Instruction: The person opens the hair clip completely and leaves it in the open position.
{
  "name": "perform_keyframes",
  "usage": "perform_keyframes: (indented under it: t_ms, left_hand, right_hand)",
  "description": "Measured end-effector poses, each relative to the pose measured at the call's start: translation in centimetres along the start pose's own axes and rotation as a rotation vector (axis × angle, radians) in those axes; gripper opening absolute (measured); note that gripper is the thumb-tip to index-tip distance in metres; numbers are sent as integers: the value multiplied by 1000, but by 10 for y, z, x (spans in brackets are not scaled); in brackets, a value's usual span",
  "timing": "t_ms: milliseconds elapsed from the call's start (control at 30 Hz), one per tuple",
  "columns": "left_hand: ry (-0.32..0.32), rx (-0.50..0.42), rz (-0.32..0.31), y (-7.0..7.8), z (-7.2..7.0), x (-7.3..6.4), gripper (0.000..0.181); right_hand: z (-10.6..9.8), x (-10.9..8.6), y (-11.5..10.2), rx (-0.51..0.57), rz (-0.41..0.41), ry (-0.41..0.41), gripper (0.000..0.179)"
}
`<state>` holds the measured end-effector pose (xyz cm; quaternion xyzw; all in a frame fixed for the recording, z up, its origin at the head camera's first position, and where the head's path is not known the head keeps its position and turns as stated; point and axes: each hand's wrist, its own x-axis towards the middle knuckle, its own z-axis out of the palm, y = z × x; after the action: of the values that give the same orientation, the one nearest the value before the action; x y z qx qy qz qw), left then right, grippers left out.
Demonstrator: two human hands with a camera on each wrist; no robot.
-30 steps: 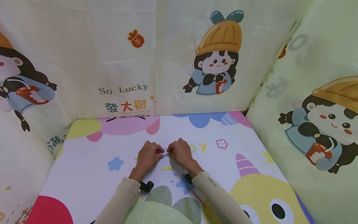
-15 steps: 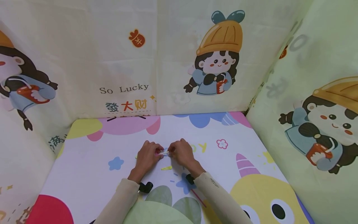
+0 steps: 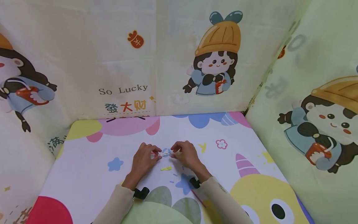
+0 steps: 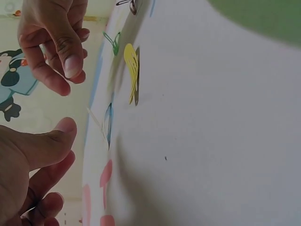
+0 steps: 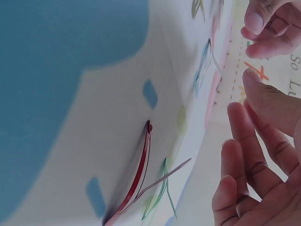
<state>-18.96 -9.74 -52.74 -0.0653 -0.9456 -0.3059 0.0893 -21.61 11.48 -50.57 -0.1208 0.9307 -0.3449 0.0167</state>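
Note:
Between the two hands, a blue-and-pale snap hair clip [image 3: 165,154] lies on the table, its narrow tongue sprung apart in the left wrist view. My left hand [image 3: 144,158] hovers at its left end, thumb and fingertips apart and holding nothing. On the other side my right hand [image 3: 188,155] has thumb and fingers loosely bent, also holding nothing. Nearer the body lies a yellow snap hair clip [image 3: 166,168]. Under the right hand, the right wrist view shows a red hair clip [image 5: 139,174] and a green hair clip [image 5: 164,183], both sprung open.
The table [image 3: 92,168] carries a printed cartoon cover. Printed cloth walls [image 3: 167,71] enclose it at the back and both sides. A black wrist camera [image 3: 141,193] is strapped at the left wrist, another camera [image 3: 195,183] at the right.
Both hands have let go of the blue-and-pale hair clip. They have drawn slightly apart, left hand leftward and right hand rightward, leaving the clip on the table.

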Motion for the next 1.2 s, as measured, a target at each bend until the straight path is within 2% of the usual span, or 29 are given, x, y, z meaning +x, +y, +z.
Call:
perform_keyframes:
  t_ms: [233, 433, 767, 1200]
  left_hand:
    - [-3, -20, 4, 4, -4, -11, 19]
    - [5, -42, 20, 5, -2, -20, 17]
    - [18, -44, 48, 6, 3, -30, 18]
    - [-6, -57, 53, 0, 11, -38, 20]
  right_hand:
    - [-3, -9, 1, 50, 15, -25, 16]
    - [-1, -16, 3, 57, 28, -39, 12]
    - [6, -23, 7, 22, -49, -40, 9]
    - [12, -27, 6, -49, -88, -78, 13]
